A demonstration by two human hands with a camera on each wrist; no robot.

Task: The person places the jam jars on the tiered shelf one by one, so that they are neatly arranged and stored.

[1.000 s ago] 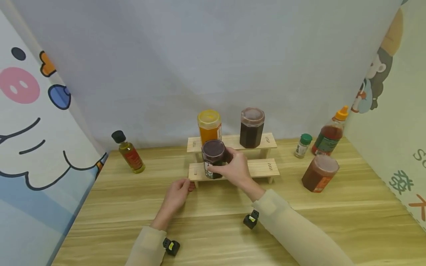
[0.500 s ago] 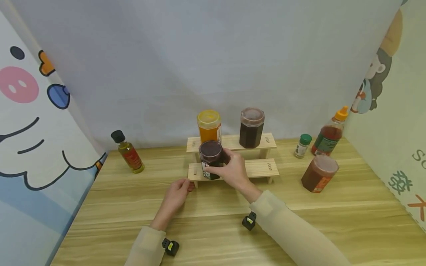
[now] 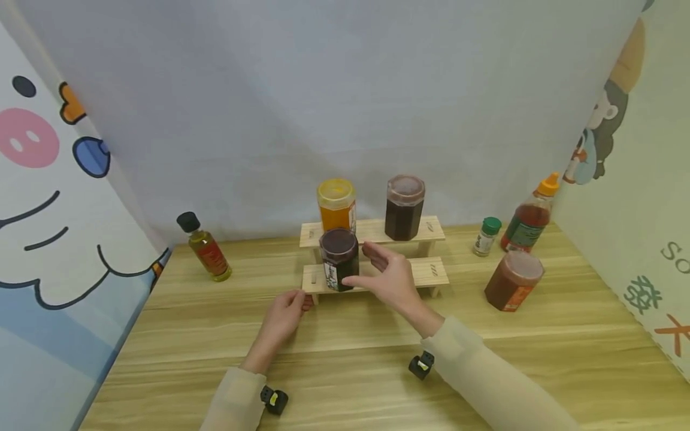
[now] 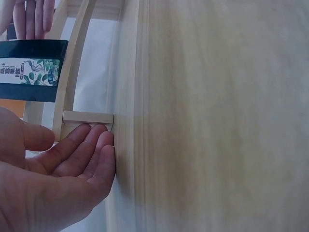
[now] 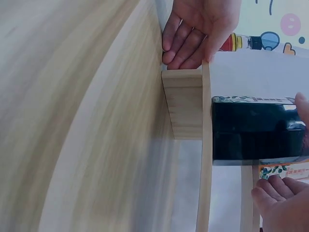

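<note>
A dark-filled jar with a white leafy label (image 3: 339, 260) stands upright on the lower step of a two-tier wooden rack (image 3: 428, 272). My right hand (image 3: 396, 284) is open beside it, thumb tip right at the jar's front and fingers spread off its right side. At the rack's left end is my left hand (image 3: 283, 314); in the left wrist view its loosely bent fingers (image 4: 91, 154) touch the front leg (image 4: 89, 117), the thumb close to the board's end. Behind, on the upper step, stand an orange-filled jar (image 3: 335, 209) and another dark jar (image 3: 404, 209).
An oil bottle with a black cap (image 3: 207, 251) stands at the left. To the right are a small green-capped shaker (image 3: 486, 237), a sauce bottle with an orange nozzle (image 3: 528, 221) and a reddish-brown jar (image 3: 513, 281). A pale cloth wall (image 3: 345, 90) rises behind the table.
The right hand has moved the dark jar slightly left on the lower step, then let go and drawn back to the right. The left hand has stayed at the rack's end.
</note>
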